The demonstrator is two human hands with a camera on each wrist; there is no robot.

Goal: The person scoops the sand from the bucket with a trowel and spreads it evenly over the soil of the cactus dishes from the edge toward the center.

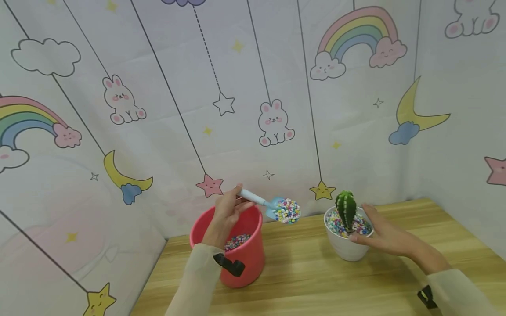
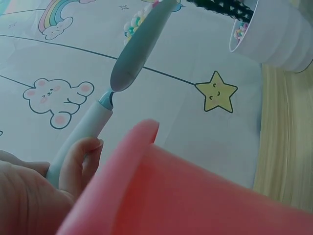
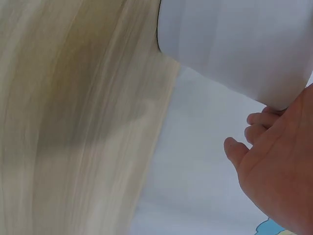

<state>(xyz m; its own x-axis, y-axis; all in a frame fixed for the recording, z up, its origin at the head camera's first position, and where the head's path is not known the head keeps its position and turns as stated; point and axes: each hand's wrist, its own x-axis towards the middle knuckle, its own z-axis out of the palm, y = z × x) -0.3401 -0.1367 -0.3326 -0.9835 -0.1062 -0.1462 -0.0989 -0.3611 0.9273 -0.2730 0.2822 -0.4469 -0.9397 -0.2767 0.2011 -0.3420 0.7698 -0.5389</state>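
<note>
My left hand (image 1: 229, 213) grips the pale blue handle of a small toy shovel (image 1: 253, 197), over the rim of a red bucket (image 1: 247, 263). Colourful pebbles (image 1: 288, 211) heap the shovel's blade, which sticks out to the right past the bucket. Further right, a green cactus (image 1: 346, 210) stands in a white flowerpot (image 1: 348, 246) with similar pebbles around its base. My right hand (image 1: 389, 235) holds the flowerpot from its right side, thumb at the near rim and fingers behind. In the left wrist view the shovel (image 2: 83, 127) is seen from below, its load mostly hidden.
More pebbles (image 1: 237, 242) lie inside the bucket. Bucket and flowerpot stand apart on a wood-grain table (image 1: 300, 281). Behind the table hangs a pale cloth backdrop (image 1: 237, 149) printed with rabbits, stars and rainbows, which also closes off both sides.
</note>
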